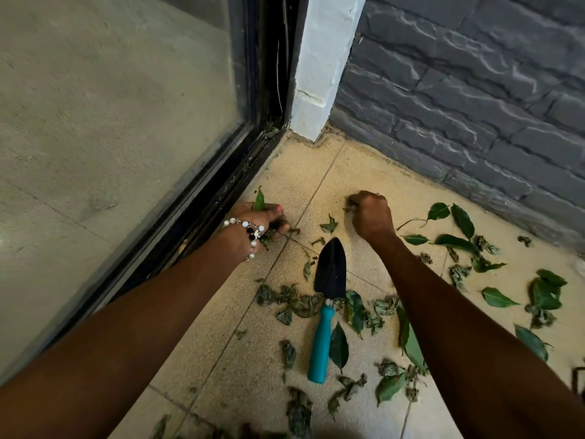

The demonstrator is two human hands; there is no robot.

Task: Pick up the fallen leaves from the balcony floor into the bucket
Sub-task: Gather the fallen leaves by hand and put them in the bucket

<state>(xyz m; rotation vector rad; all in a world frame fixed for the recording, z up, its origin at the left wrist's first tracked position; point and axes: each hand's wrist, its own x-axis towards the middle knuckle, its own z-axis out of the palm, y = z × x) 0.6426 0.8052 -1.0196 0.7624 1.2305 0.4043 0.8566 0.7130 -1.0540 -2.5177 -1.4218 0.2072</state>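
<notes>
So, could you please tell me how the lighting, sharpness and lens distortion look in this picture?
Head view: light is soft and dim, with no hard shadows; the glass door looks hazy, without sharp glare; wide-angle bending curves the door frame and stretches the forearms at the edges; the trowel and leaves are sharp, the left hand and right hand slightly soft.

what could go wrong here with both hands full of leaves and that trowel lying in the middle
1. The left hand grips a bunch of leaves; reaching for more may spill some.
2. The trowel lies between the arms, so a sweeping forearm could knock it.
3. No bucket is in view, so carrying leaves there may drop bits from the right hand.
</notes>
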